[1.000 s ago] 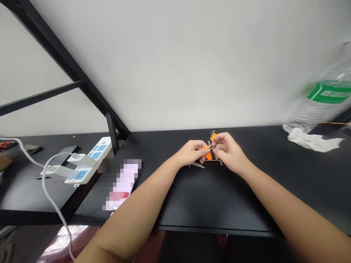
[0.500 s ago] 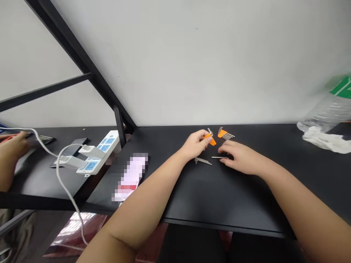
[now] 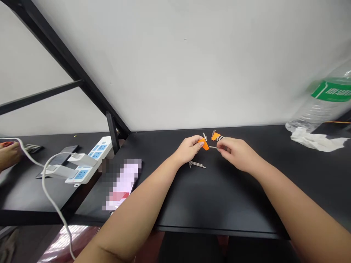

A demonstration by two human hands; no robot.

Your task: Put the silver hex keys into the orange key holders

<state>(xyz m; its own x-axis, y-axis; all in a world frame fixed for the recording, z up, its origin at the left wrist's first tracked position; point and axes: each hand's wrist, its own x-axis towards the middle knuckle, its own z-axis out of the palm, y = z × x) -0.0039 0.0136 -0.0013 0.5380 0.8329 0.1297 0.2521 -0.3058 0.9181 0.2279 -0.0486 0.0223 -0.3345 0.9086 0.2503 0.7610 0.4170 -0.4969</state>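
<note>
My left hand is closed on an orange hex key holder, with a couple of bent key ends showing at its top. Between the fingers of my right hand is a metal hex key, its tip pointing left, close to the orange holder; whether they touch I cannot tell. Behind my right fingers a second orange holder lies on the table with several hex keys in it. A few loose L-shaped hex keys lie below my left hand.
A phone with a blurred screen lies left of my forearm. Beyond it are a white power strip with plugged chargers and a cable, and another person's hand. A plastic bottle and crumpled tissue are at the right.
My right hand has raised the hex key from near the table up to the lower edge of the held orange holder. The view has shifted slightly. The other person's hand has moved.
</note>
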